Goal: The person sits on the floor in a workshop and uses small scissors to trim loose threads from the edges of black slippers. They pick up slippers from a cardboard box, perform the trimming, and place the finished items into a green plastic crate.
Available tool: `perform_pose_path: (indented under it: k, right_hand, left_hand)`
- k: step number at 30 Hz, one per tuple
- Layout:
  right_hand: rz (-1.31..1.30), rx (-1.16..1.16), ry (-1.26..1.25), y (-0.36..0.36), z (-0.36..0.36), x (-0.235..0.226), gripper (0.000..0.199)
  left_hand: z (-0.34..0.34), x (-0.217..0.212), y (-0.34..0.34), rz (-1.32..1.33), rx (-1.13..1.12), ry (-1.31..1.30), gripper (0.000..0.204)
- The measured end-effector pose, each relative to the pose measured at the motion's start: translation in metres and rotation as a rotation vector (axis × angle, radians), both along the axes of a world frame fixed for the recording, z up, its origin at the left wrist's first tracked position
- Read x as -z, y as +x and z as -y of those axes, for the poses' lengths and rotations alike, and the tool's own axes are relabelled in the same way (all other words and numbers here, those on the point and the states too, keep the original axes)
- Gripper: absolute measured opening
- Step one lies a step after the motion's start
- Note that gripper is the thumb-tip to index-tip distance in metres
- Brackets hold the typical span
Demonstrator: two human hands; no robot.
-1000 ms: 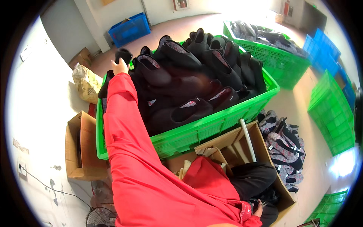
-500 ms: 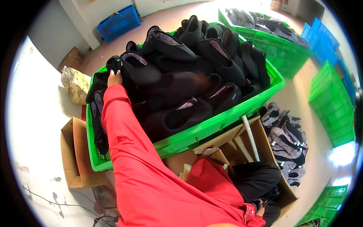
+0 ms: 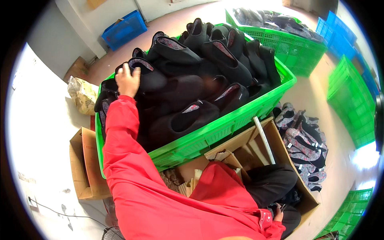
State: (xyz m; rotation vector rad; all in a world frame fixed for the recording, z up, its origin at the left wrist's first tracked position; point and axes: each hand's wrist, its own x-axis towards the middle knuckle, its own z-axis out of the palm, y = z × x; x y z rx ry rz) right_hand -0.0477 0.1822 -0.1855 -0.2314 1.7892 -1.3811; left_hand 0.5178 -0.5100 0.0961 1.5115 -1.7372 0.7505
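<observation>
A big green crate (image 3: 224, 124) is heaped with black slip-on shoes (image 3: 208, 72) with patterned linings. My left arm, in a red sleeve, stretches to the crate's far left corner. There my left hand (image 3: 128, 80) grips the rim of one black shoe (image 3: 150, 76) on top of the heap. My right hand (image 3: 278, 214) is low at the lower right, by my lap and dark trousers. Only a small part of it shows, and whether it holds anything is unclear.
An open cardboard box (image 3: 280, 152) with a white rod (image 3: 264, 140) sits between me and the crate. Another cardboard box (image 3: 86, 164) stands left. Patterned shoes (image 3: 304, 144) lie on the floor right. A second filled green crate (image 3: 292, 44), empty green crates (image 3: 352, 96), a blue crate (image 3: 124, 28) and a plastic bag (image 3: 82, 94) surround.
My left hand has stayed on the black shoe at the crate's corner and drawn slightly nearer. The view has tilted closer over the crate.
</observation>
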Motion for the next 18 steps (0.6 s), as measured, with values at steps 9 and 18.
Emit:
perform_pose_path:
  k: [9,18]
  right_hand:
    - [0.117,0.055,-0.071,0.001,0.003,0.008,0.035]
    - [0.064,0.112,0.048,0.007,-0.002,0.013,0.030]
  left_hand:
    - [-0.033,0.028,-0.122,-0.136,-0.214,0.631,0.072]
    - [-0.003,0.047,-0.126,-0.123,-0.228,0.676,0.075]
